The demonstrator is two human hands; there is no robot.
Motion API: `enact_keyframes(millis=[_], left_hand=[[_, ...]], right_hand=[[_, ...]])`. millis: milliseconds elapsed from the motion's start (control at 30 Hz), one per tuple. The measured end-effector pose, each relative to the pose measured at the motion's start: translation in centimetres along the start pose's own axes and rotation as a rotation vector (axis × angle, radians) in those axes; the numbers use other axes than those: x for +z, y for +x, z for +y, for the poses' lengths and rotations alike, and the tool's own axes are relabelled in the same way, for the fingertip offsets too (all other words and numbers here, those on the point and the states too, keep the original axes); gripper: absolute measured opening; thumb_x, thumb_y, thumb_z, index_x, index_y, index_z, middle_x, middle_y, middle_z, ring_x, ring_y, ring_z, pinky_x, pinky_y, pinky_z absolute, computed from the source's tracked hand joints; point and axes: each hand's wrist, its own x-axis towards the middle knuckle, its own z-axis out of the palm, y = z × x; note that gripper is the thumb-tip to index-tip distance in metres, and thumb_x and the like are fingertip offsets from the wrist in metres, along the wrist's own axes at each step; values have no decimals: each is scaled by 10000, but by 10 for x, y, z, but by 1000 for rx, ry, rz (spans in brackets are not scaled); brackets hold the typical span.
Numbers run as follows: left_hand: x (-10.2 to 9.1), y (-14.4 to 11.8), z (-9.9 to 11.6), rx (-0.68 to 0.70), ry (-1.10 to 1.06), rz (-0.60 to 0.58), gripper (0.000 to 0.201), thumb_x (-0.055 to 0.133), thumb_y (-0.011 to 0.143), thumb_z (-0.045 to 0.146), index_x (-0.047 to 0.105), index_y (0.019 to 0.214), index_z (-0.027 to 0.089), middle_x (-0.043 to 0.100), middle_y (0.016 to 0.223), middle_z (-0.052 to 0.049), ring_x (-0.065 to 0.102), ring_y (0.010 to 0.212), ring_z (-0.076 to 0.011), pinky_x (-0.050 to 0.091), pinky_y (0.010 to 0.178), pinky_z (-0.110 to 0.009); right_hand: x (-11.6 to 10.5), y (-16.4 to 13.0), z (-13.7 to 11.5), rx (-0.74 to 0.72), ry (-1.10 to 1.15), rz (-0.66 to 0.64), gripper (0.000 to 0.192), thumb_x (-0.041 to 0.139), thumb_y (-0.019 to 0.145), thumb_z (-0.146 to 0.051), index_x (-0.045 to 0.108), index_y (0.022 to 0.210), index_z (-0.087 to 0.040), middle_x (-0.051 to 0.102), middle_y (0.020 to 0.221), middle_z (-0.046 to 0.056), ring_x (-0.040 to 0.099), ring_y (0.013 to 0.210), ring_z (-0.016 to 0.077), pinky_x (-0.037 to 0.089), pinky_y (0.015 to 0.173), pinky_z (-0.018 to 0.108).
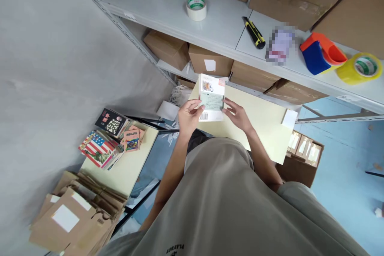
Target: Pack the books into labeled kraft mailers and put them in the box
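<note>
A book (pixel 211 102) with a white and pale green cover is held above the cream table (pixel 258 124), its barcode at the lower left corner. My left hand (pixel 189 116) grips the book's left edge, thumb on the cover and fingers toward the side. At the opposite edge, my right hand (pixel 238 116) holds the book between thumb and fingers. Parts of the fingers are hidden behind the book. A small white box or stack of paper (pixel 289 118) lies at the table's right end.
On the shelf (pixel 222 28) ahead lie white tape (pixel 196 8), a box cutter (pixel 254 33), a tape dispenser (pixel 322 54) and yellow tape (pixel 359 68). Cardboard boxes (pixel 211 60) fill the lower shelf. Left, a side table (pixel 141 160) bears books (pixel 99 148); flattened cartons (pixel 75 216) lean nearby.
</note>
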Motion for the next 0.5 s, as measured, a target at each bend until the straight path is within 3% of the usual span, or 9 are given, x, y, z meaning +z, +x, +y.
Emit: enact_keyframes(millis=[100, 200, 300, 367, 500], left_hand=[[16, -10, -13, 1, 152, 43, 416, 913, 940, 609, 690, 1014, 266, 914, 1120, -77, 870, 950, -251, 654, 844, -338], [33, -22, -26, 37, 278, -109, 305, 915, 982, 488, 715, 1095, 286, 915, 1223, -83, 888, 1120, -296, 660, 1007, -395], [45, -25, -45, 15, 272, -289, 355, 887, 1021, 532, 744, 1210, 268, 886, 1363, -146, 861, 1289, -348, 655, 1092, -443], [45, -19, -62, -44, 240, -316, 384, 819, 1070, 601, 748, 1203, 247, 886, 1335, -172, 870, 1250, -348, 672, 1060, -439], [28, 8, -95, -163, 195, -234, 460, 752, 1102, 685, 747, 1105, 226, 895, 1234, -191, 883, 1094, -322, 687, 914, -391]], right_hand=[[23, -2, 19, 78, 70, 26, 682, 998, 821, -794, 854, 1290, -320, 827, 1495, 107, 735, 1495, 342, 662, 1214, 502], [41, -5, 42, 157, 134, 83, 619, 953, 862, -804, 827, 1189, -293, 867, 1278, 84, 802, 1289, 294, 700, 1094, 423], [48, -7, 72, 238, 150, 199, 579, 890, 887, -832, 774, 1023, -281, 829, 1024, 32, 787, 1050, 229, 700, 930, 349], [48, -8, 91, 301, 169, 199, 601, 874, 874, -855, 758, 1012, -281, 809, 974, 11, 753, 949, 194, 685, 874, 321], [52, 8, 119, 353, 126, 197, 629, 882, 841, -876, 748, 1016, -286, 772, 944, -22, 680, 849, 147, 631, 791, 261]])
